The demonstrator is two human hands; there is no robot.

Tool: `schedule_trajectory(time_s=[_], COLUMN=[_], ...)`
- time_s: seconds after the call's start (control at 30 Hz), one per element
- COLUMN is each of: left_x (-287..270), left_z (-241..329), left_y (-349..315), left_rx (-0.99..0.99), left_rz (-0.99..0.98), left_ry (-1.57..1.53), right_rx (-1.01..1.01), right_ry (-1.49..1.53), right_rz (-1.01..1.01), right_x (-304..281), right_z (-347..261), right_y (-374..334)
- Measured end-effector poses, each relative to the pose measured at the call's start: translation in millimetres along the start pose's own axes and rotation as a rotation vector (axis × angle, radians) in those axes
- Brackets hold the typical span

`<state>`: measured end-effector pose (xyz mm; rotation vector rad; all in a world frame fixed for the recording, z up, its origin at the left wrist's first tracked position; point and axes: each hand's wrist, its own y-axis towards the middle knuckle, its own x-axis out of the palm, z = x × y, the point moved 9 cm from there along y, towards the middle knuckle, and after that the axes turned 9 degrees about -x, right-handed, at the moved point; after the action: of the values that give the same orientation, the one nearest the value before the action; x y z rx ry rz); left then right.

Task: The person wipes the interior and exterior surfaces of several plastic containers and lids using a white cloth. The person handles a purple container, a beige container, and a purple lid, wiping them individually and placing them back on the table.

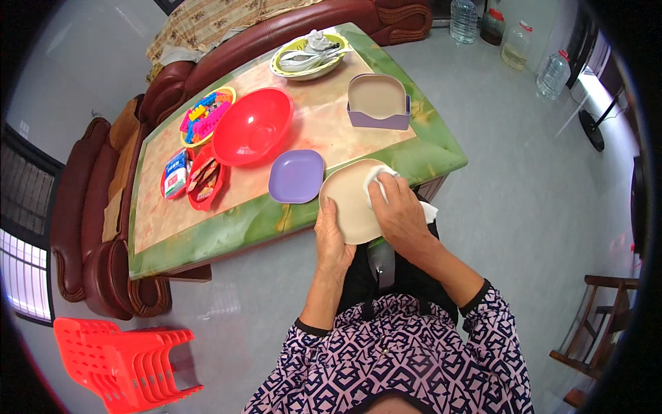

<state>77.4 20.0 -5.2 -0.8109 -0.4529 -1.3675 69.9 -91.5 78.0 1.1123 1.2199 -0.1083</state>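
Note:
My left hand (332,238) grips the near left rim of a beige plate (348,200), thumb on top, held up at the table's front edge. My right hand (398,210) presses a bunched white cloth (376,181) against the plate's upper right side; a loose end of it hangs beyond the hand. Just left of the plate, a purple plate (296,176) with rounded corners lies on the table. Farther back at the right, more beige plates (376,95) stand upright in a purple holder (379,121).
On the marble-look table (241,196) are a big red bowl (255,127), a basket of toy bricks (207,116), red dishes with packets (205,181) and a yellow-green basket of utensils (310,56). Stacked red stools (127,359), a wooden chair (596,324) and sofas (103,214) stand around.

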Motion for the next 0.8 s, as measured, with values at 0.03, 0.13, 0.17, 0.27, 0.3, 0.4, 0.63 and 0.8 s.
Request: schedule_trajectory(time_s=[0.03, 0.13, 0.17, 0.27, 0.3, 0.4, 0.63, 0.8], left_x=[1, -3, -10, -22, -26, -29, -14, 21], left_z=[-3, -9, -12, -11, -8, -3, -28, -46], left_y=[0, 4, 7, 11, 13, 18, 28, 13], left_rx=[-0.01, -0.033, -0.039, -0.024, 0.003, -0.003, -0.221, -0.324], left_rz=[0.004, -0.012, -0.035, -0.022, 0.022, 0.039, 0.008, -0.276], left_ry=[-0.01, -0.034, -0.038, -0.038, 0.0, -0.102, -0.232, -0.314], right_rx=[0.009, -0.075, -0.15, -0.234, -0.253, -0.216, -0.081, -0.117], right_ry=[0.038, 0.241, 0.315, 0.399, 0.419, 0.528, 0.496, 0.497], right_rz=[0.012, -0.036, -0.041, -0.18, -0.269, -0.247, 0.352, 0.37], right_x=[6, 19, 19, 22, 21, -8, -82, -54], right_z=[0, -22, -36, -51, -50, -32, -2, -20], right_y=[2, 7, 8, -2, -9, -21, -10, 2])
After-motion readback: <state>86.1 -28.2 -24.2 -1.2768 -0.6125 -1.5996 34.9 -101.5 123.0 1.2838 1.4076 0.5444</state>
